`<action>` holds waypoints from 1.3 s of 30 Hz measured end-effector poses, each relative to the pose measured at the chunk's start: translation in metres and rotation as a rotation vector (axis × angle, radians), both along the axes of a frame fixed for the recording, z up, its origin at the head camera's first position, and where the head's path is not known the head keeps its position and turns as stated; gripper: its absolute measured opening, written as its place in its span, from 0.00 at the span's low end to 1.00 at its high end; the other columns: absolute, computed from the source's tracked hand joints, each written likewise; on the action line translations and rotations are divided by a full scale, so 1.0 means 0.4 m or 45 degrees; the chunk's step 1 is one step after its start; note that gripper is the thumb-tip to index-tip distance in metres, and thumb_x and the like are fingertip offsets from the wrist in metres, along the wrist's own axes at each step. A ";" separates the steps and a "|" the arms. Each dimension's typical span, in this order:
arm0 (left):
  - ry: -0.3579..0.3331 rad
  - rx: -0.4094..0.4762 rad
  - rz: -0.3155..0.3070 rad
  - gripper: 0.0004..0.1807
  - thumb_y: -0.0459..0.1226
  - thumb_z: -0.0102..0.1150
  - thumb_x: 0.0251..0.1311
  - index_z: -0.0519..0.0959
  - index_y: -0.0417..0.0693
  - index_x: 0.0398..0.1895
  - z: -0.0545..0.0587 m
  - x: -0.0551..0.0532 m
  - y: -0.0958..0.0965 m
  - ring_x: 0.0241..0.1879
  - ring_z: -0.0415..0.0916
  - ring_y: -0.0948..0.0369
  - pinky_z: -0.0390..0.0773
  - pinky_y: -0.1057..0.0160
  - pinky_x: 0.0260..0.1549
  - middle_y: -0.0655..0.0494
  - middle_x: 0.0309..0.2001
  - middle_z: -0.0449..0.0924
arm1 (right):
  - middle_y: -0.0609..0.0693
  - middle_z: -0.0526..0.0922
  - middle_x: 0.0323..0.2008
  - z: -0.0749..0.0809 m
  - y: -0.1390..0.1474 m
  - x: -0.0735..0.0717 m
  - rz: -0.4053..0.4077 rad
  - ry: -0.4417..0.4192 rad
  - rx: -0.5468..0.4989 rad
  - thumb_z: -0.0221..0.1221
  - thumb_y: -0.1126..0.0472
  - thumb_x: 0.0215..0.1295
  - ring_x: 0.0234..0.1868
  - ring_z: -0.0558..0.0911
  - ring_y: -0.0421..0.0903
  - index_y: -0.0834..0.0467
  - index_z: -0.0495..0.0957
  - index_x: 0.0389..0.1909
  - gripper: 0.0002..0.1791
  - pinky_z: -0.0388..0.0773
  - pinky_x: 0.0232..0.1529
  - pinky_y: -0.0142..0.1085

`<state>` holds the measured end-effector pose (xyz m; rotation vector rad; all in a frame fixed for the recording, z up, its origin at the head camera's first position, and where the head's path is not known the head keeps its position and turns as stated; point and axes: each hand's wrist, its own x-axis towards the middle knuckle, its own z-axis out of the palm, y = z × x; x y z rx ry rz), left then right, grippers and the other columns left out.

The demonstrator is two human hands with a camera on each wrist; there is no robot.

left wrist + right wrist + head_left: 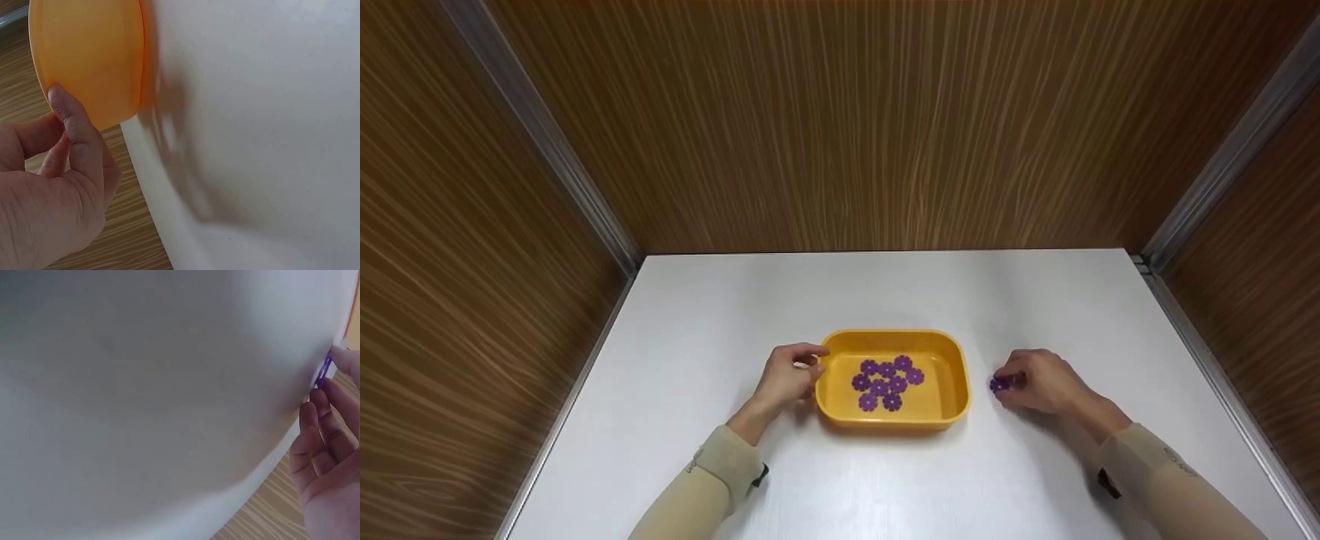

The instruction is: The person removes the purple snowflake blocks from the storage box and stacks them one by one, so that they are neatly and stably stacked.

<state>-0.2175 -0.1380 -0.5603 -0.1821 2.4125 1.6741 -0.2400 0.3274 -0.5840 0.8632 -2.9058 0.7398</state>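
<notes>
A yellow plastic tray [945,401] with rounded corners stands on the white table, with several flat purple flower-shaped pieces [878,387] lying together on its floor. My left hand [786,379] pinches the tray's left rim between thumb and fingers; in the left wrist view the fingertips lie against the orange-looking tray wall [93,62]. To the right of the tray, low over the table, my right hand [1042,382] pinches one purple flower-shaped piece [998,384]. The right wrist view shows that piece [324,370] edge-on between thumb and fingertips.
The white table [885,480] is bounded by a wood-grain back panel [855,127] and side panels [457,262] joined by metal strips. The tray sits near the table's middle. Both forearms, in beige sleeves, reach in from the front.
</notes>
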 end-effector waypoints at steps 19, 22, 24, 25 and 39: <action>0.011 0.013 -0.027 0.18 0.29 0.65 0.73 0.89 0.44 0.63 0.003 -0.002 0.001 0.32 0.78 0.60 0.94 0.58 0.34 0.48 0.49 0.80 | 0.46 0.91 0.36 0.048 -0.014 0.011 -0.062 -0.041 -0.007 0.81 0.59 0.61 0.34 0.84 0.39 0.60 0.94 0.49 0.17 0.84 0.38 0.32; 0.019 0.005 -0.030 0.18 0.28 0.65 0.73 0.89 0.44 0.63 0.002 -0.002 0.000 0.32 0.78 0.61 0.94 0.58 0.33 0.48 0.48 0.81 | 0.47 0.92 0.37 0.064 -0.024 0.009 -0.047 -0.022 -0.059 0.79 0.60 0.63 0.37 0.87 0.45 0.61 0.94 0.49 0.15 0.85 0.40 0.32; 0.022 0.001 -0.032 0.18 0.28 0.65 0.73 0.89 0.44 0.63 0.001 -0.002 -0.001 0.33 0.79 0.61 0.94 0.58 0.33 0.48 0.48 0.81 | 0.50 0.93 0.38 0.075 -0.031 0.007 -0.018 -0.018 -0.093 0.79 0.60 0.65 0.39 0.89 0.49 0.61 0.94 0.50 0.15 0.86 0.40 0.32; 0.025 0.001 -0.034 0.18 0.28 0.65 0.73 0.89 0.44 0.63 0.001 -0.002 -0.001 0.33 0.78 0.61 0.93 0.59 0.33 0.48 0.48 0.81 | 0.51 0.94 0.39 0.080 -0.035 0.006 -0.001 -0.023 -0.109 0.78 0.61 0.65 0.40 0.90 0.50 0.61 0.94 0.50 0.14 0.87 0.40 0.31; -0.008 -0.023 -0.008 0.17 0.28 0.65 0.73 0.90 0.47 0.61 0.011 -0.005 0.002 0.34 0.80 0.60 0.95 0.55 0.36 0.47 0.50 0.81 | 0.58 0.95 0.45 0.146 -0.107 -0.011 0.190 -0.063 -0.208 0.77 0.61 0.68 0.43 0.93 0.54 0.62 0.92 0.52 0.15 0.96 0.40 0.40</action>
